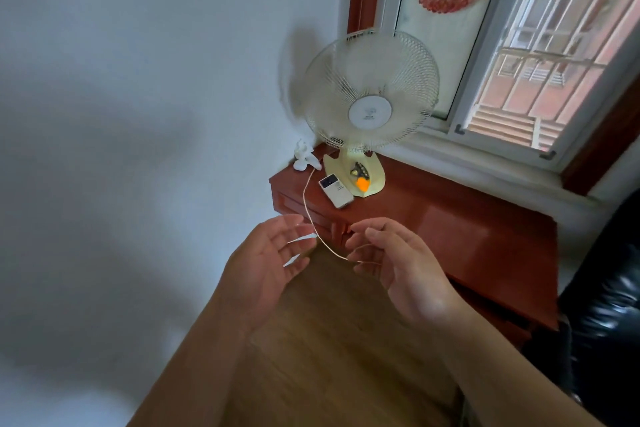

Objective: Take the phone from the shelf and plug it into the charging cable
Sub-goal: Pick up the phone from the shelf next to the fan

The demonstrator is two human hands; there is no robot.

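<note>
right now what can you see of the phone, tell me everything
The phone lies flat on the red-brown shelf, back up: a slim white slab with a dark camera block at its far end. It sits angled, close beside the base of the cream fan, apart from both hands. The white cable runs past its left side; no plug is seen in it.

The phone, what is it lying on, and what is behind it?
The phone lies on the red shelf. Behind it stands the fan. What is under the phone is hidden.
</note>
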